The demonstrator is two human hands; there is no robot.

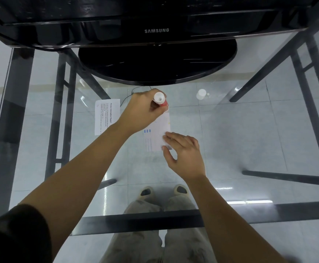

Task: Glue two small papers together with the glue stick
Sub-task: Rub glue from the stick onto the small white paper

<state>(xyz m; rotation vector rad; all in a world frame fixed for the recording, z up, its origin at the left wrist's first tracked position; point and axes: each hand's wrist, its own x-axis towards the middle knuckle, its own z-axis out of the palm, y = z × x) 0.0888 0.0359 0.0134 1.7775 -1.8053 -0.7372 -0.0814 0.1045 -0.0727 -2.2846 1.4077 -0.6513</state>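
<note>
My left hand (pixel 143 111) grips a red-and-white glue stick (pixel 160 100) upright, its lower end touching the far edge of a small white paper (pixel 157 133) with blue marks that lies on the glass table. My right hand (pixel 183 154) rests its fingertips on that paper's near right corner, fingers spread and holding nothing. A second small paper (pixel 105 116) with printed text lies flat to the left, partly hidden by my left wrist. The glue stick's white cap (pixel 201 93) stands on the glass to the far right.
A black Samsung monitor (pixel 155 30) with a round base (pixel 156 63) stands at the back of the glass table (pixel 250 139). A thin black cable (pixel 130 93) runs near the papers. Table legs and my feet show through the glass.
</note>
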